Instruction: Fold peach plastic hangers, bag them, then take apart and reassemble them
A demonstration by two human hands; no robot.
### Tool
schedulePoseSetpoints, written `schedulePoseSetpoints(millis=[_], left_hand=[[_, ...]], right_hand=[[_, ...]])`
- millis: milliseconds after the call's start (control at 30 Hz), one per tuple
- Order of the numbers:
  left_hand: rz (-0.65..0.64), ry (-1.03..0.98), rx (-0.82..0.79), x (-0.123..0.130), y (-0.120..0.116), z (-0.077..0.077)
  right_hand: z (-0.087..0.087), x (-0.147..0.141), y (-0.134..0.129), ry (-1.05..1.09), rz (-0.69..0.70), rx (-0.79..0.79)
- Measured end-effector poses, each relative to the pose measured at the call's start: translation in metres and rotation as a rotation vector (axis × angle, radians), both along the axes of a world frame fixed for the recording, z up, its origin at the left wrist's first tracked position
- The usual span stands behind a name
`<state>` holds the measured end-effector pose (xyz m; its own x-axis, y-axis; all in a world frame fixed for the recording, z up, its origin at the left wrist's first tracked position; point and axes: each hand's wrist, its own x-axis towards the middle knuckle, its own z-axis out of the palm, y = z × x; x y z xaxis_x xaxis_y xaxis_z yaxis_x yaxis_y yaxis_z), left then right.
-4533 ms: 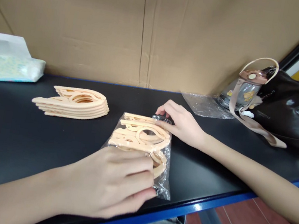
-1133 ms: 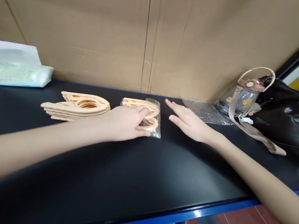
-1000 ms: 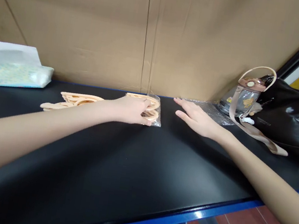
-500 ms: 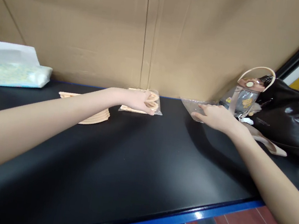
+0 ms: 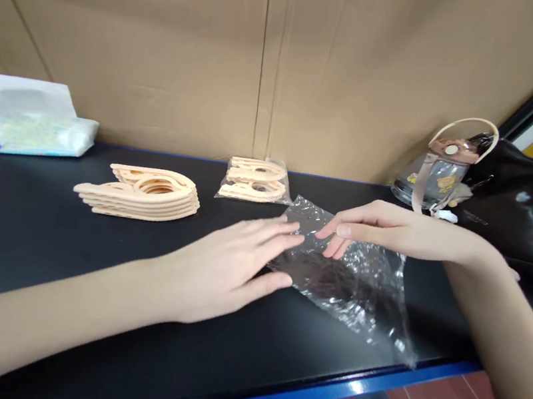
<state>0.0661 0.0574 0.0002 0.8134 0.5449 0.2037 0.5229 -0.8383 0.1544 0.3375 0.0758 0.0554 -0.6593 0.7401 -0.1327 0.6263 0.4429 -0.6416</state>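
Observation:
A clear, crinkled plastic bag (image 5: 358, 288) lies across the black tabletop between my hands. My left hand (image 5: 241, 263) is open, palm down, fingers stretched over the bag's left edge. Over the upper part of the bag hovers or rests my right hand (image 5: 367, 232), its wrist bent and fingers slightly apart; contact is hard to judge. Left of my left hand sits a stack of peach folding hangers (image 5: 145, 197). Further back, more peach hangers (image 5: 257, 178) lie inside a clear bag near the cardboard.
Tall cardboard (image 5: 194, 46) stands along the back of the black table (image 5: 140, 355), which has a blue front edge. A white and blue soft pack (image 5: 36, 122) is at the left. A water bottle (image 5: 442, 177) and a black bag (image 5: 532, 214) stand at the right.
My left hand has left the bagged hangers and come nearer and right. My right hand has drawn the clear plastic bag leftward and closer. The hanger stack is now fully visible.

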Motion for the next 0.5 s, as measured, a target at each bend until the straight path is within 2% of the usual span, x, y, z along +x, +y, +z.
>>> schedulePoseSetpoints(millis=[100, 233, 300, 400, 500], left_hand=[[-0.026, 0.065, 0.002, -0.001, -0.008, -0.011], [-0.03, 0.07, 0.144, 0.0, -0.016, -0.011], [-0.039, 0.045, 0.116, -0.001, -0.02, -0.006], [-0.067, 0.006, 0.032, -0.008, -0.017, -0.003], [-0.073, 0.013, 0.09, -0.022, -0.007, -0.01]], right_hand=[[-0.006, 0.0, 0.006, -0.11, -0.019, 0.106], [-0.011, 0.004, 0.011, -0.213, 0.039, 0.027], [-0.01, 0.003, 0.007, -0.244, 0.075, -0.005], [-0.009, 0.001, 0.001, -0.292, 0.093, 0.03], [-0.011, 0.002, 0.001, -0.3, 0.141, 0.102]])
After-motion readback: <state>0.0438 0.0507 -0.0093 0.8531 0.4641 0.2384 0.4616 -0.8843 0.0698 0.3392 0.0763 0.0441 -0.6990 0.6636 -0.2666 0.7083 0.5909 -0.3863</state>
